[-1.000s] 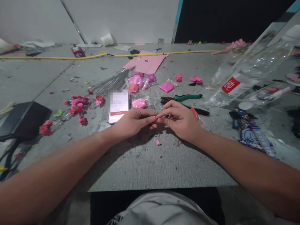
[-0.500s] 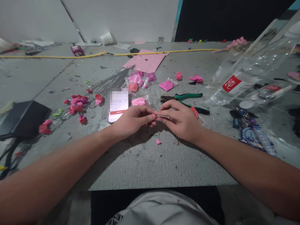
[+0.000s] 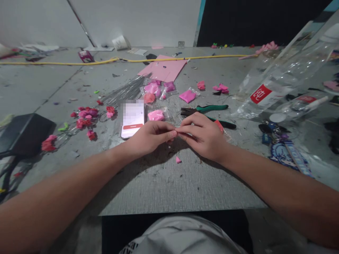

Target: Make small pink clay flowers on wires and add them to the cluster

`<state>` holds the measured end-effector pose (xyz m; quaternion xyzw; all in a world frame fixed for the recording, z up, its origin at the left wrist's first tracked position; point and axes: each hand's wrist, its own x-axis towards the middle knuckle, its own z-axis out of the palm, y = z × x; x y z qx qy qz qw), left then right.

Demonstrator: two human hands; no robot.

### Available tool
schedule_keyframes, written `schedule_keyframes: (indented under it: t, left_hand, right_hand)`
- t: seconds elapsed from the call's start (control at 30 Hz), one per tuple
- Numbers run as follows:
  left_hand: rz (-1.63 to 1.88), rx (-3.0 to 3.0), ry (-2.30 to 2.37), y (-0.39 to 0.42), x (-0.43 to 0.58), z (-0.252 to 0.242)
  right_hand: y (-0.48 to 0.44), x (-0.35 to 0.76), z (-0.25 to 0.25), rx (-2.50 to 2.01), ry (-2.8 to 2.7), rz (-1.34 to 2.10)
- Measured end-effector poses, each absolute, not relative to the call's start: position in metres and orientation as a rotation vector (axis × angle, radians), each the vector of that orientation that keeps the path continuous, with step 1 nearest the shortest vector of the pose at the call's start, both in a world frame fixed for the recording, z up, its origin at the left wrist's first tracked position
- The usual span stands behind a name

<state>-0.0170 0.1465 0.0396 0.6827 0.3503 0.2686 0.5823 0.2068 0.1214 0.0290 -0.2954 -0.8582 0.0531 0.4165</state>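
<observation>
My left hand (image 3: 150,137) and my right hand (image 3: 202,135) meet fingertip to fingertip over the grey mat (image 3: 180,180) in the middle of the table. Both are closed in a pinch on a tiny piece between them, too small to name. A small pink scrap (image 3: 178,160) lies on the mat just below the hands. Green-handled pliers (image 3: 209,110) lie right behind my right hand. A phone (image 3: 132,118) lies face up behind my left hand, beside a bag of pink clay (image 3: 156,115).
Small pink and red flowers (image 3: 86,118) are scattered at the left by a black case (image 3: 22,134). Bags of pink pieces (image 3: 159,90), thin wires (image 3: 124,93) and a pink sheet (image 3: 164,70) lie further back. A clear plastic bottle (image 3: 280,77) and keys (image 3: 275,135) sit at the right.
The hands stay pressed together in the same spot; the fingertips have shifted slightly. The view has drifted a little.
</observation>
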Motion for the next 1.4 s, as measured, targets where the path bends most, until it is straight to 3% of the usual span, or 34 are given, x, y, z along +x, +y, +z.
schedule_keyframes:
  t: [0.37, 0.63, 0.93, 1.17, 1.4]
  left_hand:
    - [0.681, 1.428, 0.800, 0.1481, -0.0191, 0.0350]
    - [0.722, 1.377, 0.812, 0.1493, -0.0190, 0.0325]
    - [0.705, 1.402, 0.862, 0.1513, -0.0201, 0.0304]
    - [0.580, 1.509, 0.796, 0.1491, -0.0198, 0.0371]
    - [0.587, 1.476, 0.783, 0.1461, -0.0200, 0.0393]
  right_hand:
    - [0.1176, 0.2018, 0.0266, -1.066, -1.732, 0.840]
    - [0.1172, 0.2016, 0.0301, -1.005, -1.926, 0.526]
    - [0.1182, 0.2029, 0.0308, -0.892, -2.012, 0.445]
    - [0.1156, 0.2026, 0.0341, -0.881, -2.057, 0.578]
    - [0.1199, 0.2053, 0.0261, -1.132, -1.682, 0.863]
